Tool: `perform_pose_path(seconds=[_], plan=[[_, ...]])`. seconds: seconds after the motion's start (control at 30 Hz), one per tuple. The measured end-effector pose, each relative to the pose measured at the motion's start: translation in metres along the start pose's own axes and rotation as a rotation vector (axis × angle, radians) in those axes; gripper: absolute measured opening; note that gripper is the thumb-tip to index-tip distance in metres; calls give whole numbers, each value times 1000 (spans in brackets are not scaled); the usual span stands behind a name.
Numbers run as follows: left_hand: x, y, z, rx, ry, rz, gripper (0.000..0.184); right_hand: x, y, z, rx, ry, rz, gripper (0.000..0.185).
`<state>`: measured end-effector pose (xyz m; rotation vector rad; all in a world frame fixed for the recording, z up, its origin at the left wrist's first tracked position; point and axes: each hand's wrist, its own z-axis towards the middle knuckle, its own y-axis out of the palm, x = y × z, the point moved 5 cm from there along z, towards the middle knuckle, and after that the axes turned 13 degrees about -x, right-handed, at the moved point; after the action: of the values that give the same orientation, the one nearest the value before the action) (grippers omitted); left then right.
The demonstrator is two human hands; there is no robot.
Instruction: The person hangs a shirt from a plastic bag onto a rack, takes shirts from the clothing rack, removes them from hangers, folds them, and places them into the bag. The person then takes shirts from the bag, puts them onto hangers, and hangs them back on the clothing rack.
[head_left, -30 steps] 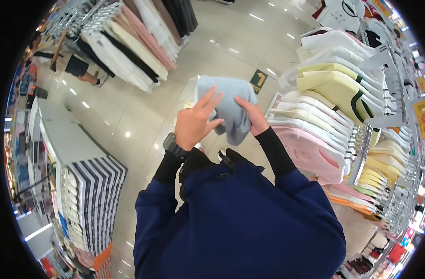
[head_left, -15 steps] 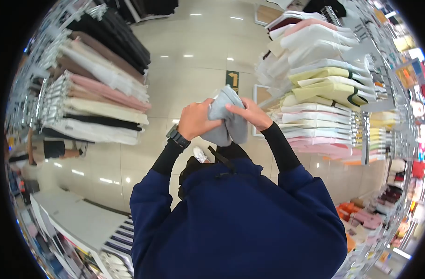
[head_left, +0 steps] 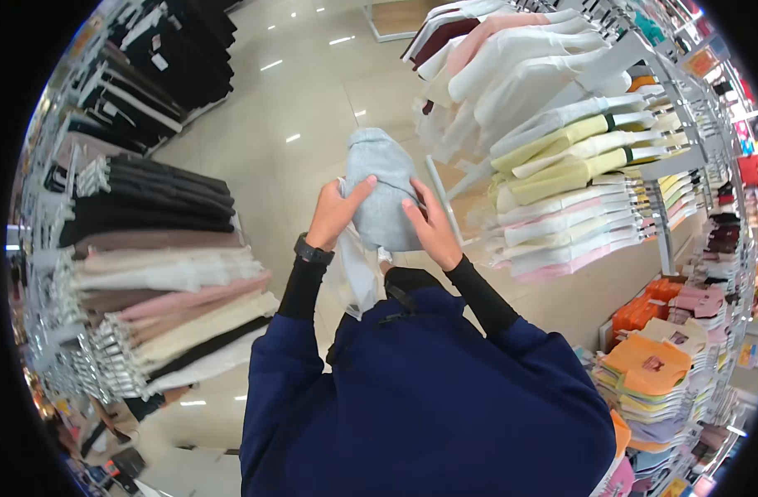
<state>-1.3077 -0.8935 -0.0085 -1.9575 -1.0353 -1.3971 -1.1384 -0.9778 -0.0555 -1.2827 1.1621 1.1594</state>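
Note:
A light grey folded cloth garment (head_left: 381, 195) is held up in front of my body, its top edge rounded over. My left hand (head_left: 336, 214), with a dark watch (head_left: 313, 250) on its wrist, grips the left side, thumb on the front face. On the right side, my right hand (head_left: 434, 225) grips it with thumb and fingers. Below my left hand hangs a whitish strip (head_left: 356, 277); I cannot tell whether it belongs to the garment. The backs of the folds are hidden.
Racks of trousers (head_left: 172, 269) in black, pink and white stand to the left. White and yellow tops (head_left: 553, 157) hang on the right. Stacked folded shirts (head_left: 648, 364) lie at lower right, and tiled floor (head_left: 288, 99) runs between the racks. People are partly visible at lower left.
The grey garment was bunched with two parts hanging down; now it is spread wider and flatter between my hands. My view has turned, and the racks have shifted.

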Motion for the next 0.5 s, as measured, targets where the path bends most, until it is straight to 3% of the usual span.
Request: perform_pose_path(seconds=[0.13,0.23,0.27,0.37,0.4,0.5], plan=[[13,-20,71,-47,-32,-209,52,12,-17,82,109,71,321,75],[27,-52,110,-14,-102,-176,55,40,-37,115,320,263,296,80],[25,-63,122,-17,-120,-168,55,58,-39,126,313,406,518,81],[35,-86,151,-28,-134,-178,57,46,-40,158,-103,437,1078,66],[40,-94,160,-30,-132,-184,57,50,-40,170,-97,408,1159,59],[33,-130,195,-73,-166,-244,58,70,-56,214,-12,377,876,53]])
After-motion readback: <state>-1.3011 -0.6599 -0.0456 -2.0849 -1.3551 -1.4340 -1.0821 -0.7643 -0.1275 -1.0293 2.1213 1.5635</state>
